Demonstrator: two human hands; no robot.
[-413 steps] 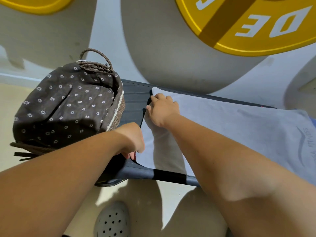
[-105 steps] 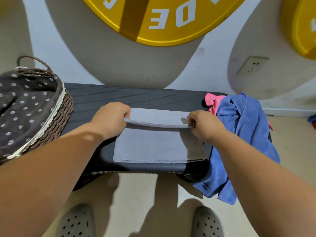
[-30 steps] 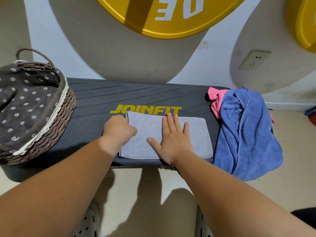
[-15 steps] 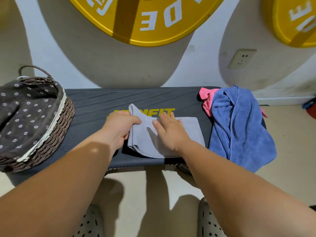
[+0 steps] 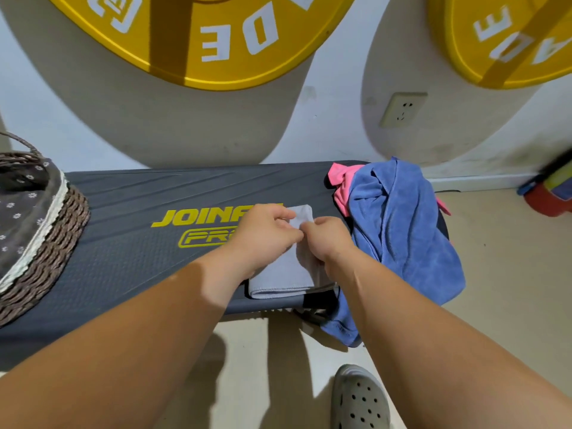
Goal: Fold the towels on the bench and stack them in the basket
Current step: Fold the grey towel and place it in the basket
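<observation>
Bench [image 5: 123,258]; grey towel [image 5: 278,274] folded narrower than before; left grip [image 5: 266,233], right grip [image 5: 328,239] both pinch its far end

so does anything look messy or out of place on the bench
Yes: the blue towel is a crumpled heap at the right end of the bench, hanging over the front edge, with a pink towel bunched beneath it. The grey towel lies neatly folded.
</observation>
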